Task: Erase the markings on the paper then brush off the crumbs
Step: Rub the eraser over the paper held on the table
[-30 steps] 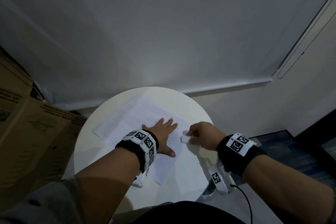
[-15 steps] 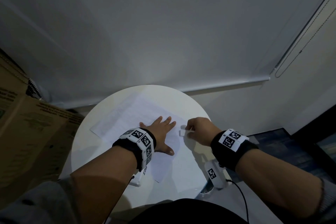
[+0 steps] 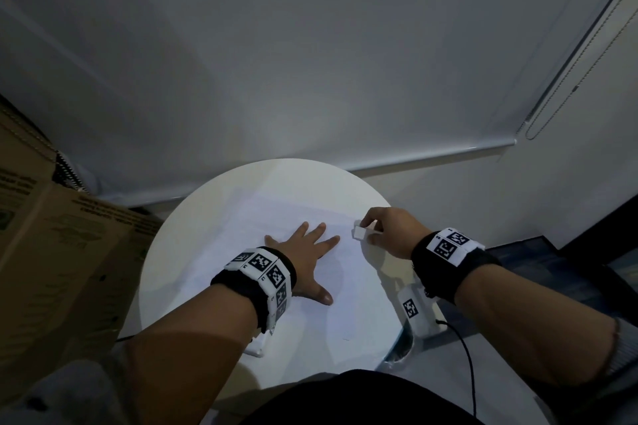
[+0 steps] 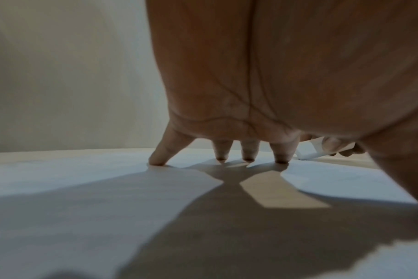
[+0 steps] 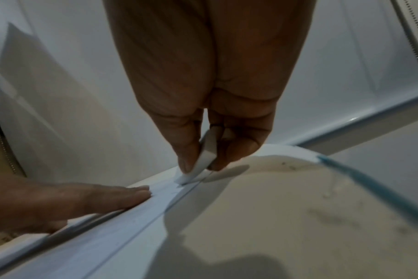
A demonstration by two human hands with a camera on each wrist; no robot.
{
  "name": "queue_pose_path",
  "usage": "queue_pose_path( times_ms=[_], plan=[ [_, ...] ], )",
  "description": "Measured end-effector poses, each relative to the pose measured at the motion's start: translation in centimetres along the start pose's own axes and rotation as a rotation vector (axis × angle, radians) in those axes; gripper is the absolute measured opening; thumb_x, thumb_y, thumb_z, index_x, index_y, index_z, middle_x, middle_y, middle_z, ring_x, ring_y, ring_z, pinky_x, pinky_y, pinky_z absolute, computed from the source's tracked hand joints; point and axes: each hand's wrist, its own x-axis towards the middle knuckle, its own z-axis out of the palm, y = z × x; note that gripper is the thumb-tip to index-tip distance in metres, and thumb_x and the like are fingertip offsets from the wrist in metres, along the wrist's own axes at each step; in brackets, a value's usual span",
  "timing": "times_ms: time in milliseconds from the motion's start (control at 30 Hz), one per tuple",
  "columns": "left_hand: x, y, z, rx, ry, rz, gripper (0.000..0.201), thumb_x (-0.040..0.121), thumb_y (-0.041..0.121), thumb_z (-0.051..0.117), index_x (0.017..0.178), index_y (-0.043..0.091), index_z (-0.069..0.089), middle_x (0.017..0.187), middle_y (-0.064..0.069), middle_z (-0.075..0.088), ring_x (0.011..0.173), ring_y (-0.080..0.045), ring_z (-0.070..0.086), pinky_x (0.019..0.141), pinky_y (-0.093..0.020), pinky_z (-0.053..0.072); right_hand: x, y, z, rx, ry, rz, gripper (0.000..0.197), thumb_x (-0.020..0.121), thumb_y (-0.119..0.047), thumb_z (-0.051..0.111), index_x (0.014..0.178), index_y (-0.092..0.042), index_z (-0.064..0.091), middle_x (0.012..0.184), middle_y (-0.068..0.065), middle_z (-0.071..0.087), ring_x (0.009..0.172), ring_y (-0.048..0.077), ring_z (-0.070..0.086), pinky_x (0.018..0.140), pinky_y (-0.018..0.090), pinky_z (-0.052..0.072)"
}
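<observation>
A round white table (image 3: pixel 179 252) stands close to the wall. A white sheet of paper (image 3: pixel 241 238) lies flat across its top, reaching from the far left toward the near right edge. The tabletop's bare part to the right of the sheet shows a few faint smudges (image 5: pixel 332 217).

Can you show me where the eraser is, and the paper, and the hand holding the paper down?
eraser (image 5: pixel 209 149), right wrist view, on its white side between the fingers.
paper (image 3: pixel 276 217), head view, on the bare sheet beyond the fingers.
left hand (image 3: pixel 305 257), head view, on the back of the hand.
</observation>
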Motion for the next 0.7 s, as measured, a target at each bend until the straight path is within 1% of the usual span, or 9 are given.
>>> queue_pose_path(
  times_ms=[67,167,267,333,467,500,600,633,700],
  plan=[
    [-0.06,0.24,0.04,-0.002,0.014,-0.001,0.113,0.076,0.066,0.068,0.152,0.039,-0.012,0.159,0.011,-0.025,0.148,-0.020,-0.021,0.112,-0.069,0.003,-0.46,0.00,0.17,0.013,-0.024,-0.017,0.022,0.084,-0.016,0.065,0.106,-0.011,0.066,0.090,-0.001,0.054,0.082,0.016,0.050,0.069,0.020,0.034],
    [-0.17,0.39,0.00,0.014,0.046,0.023,0.113,0.078,0.063,0.067,0.154,0.033,-0.011,0.161,0.004,-0.023,0.148,-0.023,-0.019,0.119,-0.056,-0.001,-0.50,-0.11,0.38,-0.024,-0.125,-0.040,0.023,0.081,-0.013,0.068,0.104,-0.012,0.068,0.088,-0.001,0.055,0.081,0.015,0.050,0.069,0.019,0.035],
    [-0.20,0.34,-0.12,0.017,0.054,0.047,0.113,0.080,0.062,0.067,0.154,0.029,-0.011,0.161,0.001,-0.023,0.148,-0.023,-0.019,0.121,-0.047,-0.002,-0.09,-0.09,0.20,-0.004,-0.017,0.012,0.019,0.083,-0.014,0.065,0.101,-0.012,0.068,0.093,0.003,0.059,0.084,0.018,0.052,0.070,0.020,0.035],
    [-0.20,0.38,-0.11,0.013,0.053,0.060,0.113,0.080,0.060,0.068,0.155,0.027,-0.011,0.161,0.000,-0.023,0.148,-0.022,-0.019,0.122,-0.045,-0.002,-0.12,-0.11,0.13,0.006,0.031,0.033,0.017,0.083,-0.014,0.064,0.100,-0.012,0.067,0.098,0.006,0.063,0.085,0.019,0.053,0.070,0.021,0.036],
    [-0.26,0.62,-0.28,0.037,0.054,0.117,0.112,0.084,0.055,0.066,0.155,0.017,-0.011,0.161,-0.001,-0.021,0.149,-0.019,-0.016,0.122,-0.040,-0.002,-0.66,-0.64,0.44,-0.043,-0.166,-0.029,0.023,0.081,-0.013,0.067,0.104,-0.012,0.069,0.087,-0.001,0.058,0.080,0.013,0.052,0.064,0.019,0.037],
    [-0.26,0.68,-0.37,0.045,0.051,0.125,0.112,0.085,0.055,0.066,0.154,0.015,-0.011,0.161,-0.002,-0.021,0.149,-0.019,-0.016,0.122,-0.040,-0.002,-0.65,-0.68,0.45,-0.058,-0.162,-0.032,0.023,0.082,-0.013,0.067,0.104,-0.012,0.069,0.089,0.000,0.058,0.081,0.013,0.053,0.066,0.018,0.037],
    [-0.20,0.65,-0.51,0.084,0.036,0.131,0.112,0.085,0.057,0.063,0.154,0.014,-0.014,0.161,-0.002,-0.022,0.149,-0.019,-0.016,0.121,-0.040,-0.002,-0.22,-0.26,0.15,-0.030,-0.009,0.010,0.019,0.084,-0.013,0.064,0.103,-0.010,0.068,0.103,0.006,0.064,0.086,0.016,0.053,0.071,0.019,0.035],
    [-0.16,0.58,-0.50,0.092,0.032,0.132,0.112,0.085,0.059,0.062,0.154,0.015,-0.015,0.160,-0.002,-0.023,0.149,-0.019,-0.017,0.121,-0.040,-0.003,-0.20,-0.20,0.06,-0.020,0.000,0.016,0.019,0.084,-0.013,0.064,0.103,-0.010,0.068,0.104,0.006,0.064,0.085,0.015,0.052,0.072,0.019,0.035],
    [-0.11,0.47,-0.43,0.100,0.028,0.132,0.113,0.085,0.061,0.061,0.153,0.015,-0.016,0.160,-0.003,-0.024,0.148,-0.019,-0.018,0.122,-0.041,-0.003,-0.33,-0.28,0.04,-0.033,-0.090,-0.007,0.022,0.083,-0.014,0.066,0.105,-0.012,0.069,0.096,0.003,0.061,0.084,0.013,0.051,0.072,0.018,0.036]
  ],
)
